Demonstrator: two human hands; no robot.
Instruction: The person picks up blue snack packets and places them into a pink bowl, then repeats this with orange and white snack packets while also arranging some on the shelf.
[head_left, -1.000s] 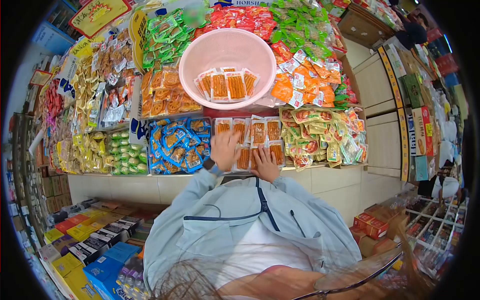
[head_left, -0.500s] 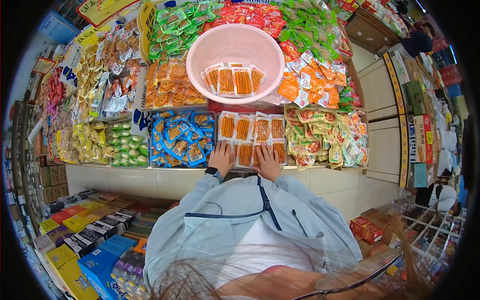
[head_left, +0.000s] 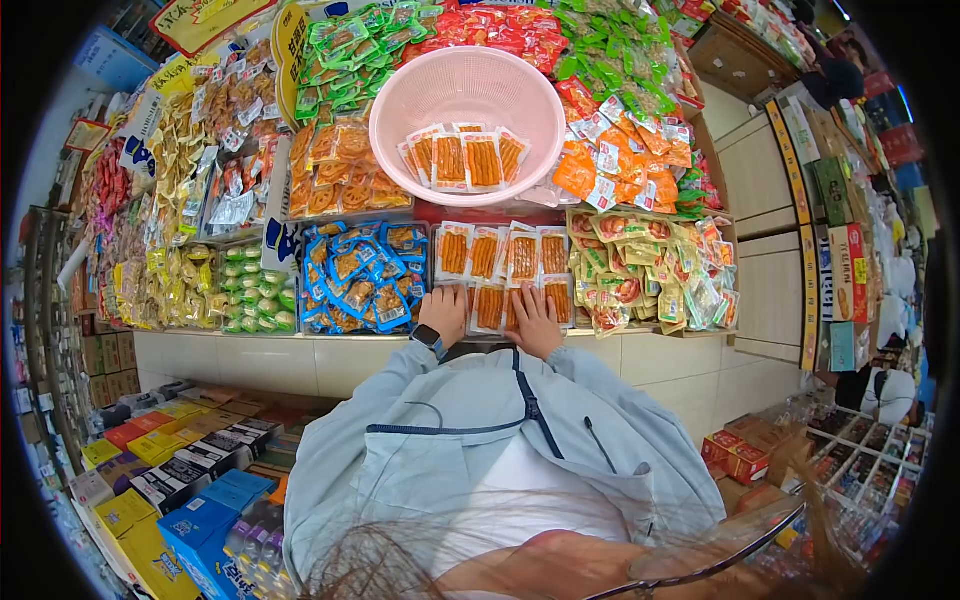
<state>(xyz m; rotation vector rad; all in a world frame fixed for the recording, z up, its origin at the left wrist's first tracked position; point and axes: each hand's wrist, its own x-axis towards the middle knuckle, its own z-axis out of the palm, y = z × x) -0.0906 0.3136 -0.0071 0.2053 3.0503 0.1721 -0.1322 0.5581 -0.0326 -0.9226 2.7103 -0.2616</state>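
Note:
Clear packs of orange-brown snack sticks [head_left: 488, 307] lie in rows in a bin at the front middle of the display. My left hand [head_left: 443, 312], with a dark watch on its wrist, rests over the bin's front left corner, its fingers slightly bent and partly foreshortened. On the front right packs lies my right hand [head_left: 535, 322], fingers spread and holding nothing. Behind the bin, a pink plastic basket [head_left: 390, 110] sits tilted on the goods with several packs of the same snack sticks [head_left: 482, 162] inside.
Blue snack packets [head_left: 365, 290] fill the bin to the left, and yellowish packets [head_left: 640, 270] the one to the right. Orange packets [head_left: 630, 150] lie beside the basket. Stacked cartons [head_left: 200, 520] and bottles stand on the floor behind left. A wooden cabinet [head_left: 755, 190] is at the right.
My left hand has shifted slightly, its fingers now more bent and the watch turned more into view. My right hand stays on the packs. The basket and its packs look unchanged.

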